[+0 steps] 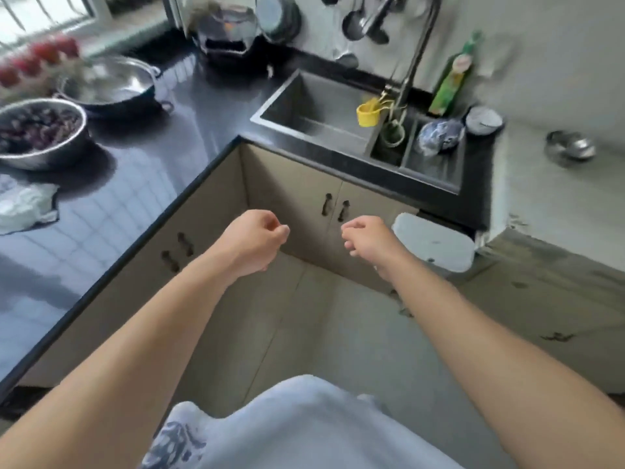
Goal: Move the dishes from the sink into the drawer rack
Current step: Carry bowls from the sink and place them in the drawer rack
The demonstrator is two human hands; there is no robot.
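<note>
Left hand (257,240) and right hand (367,240): fingers loosely curled, nothing held, hovering side by side before cabinet doors (333,206), likely readying a reach. Blue-patterned bowl (439,136) in sink (338,106) right compartment, well apart from both. Drawer rack not visible.

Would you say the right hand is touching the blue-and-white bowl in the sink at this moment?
Apart. The head view shows the right hand held out before the cabinet doors, well short of the blue-and-white bowl in the sink.
</note>
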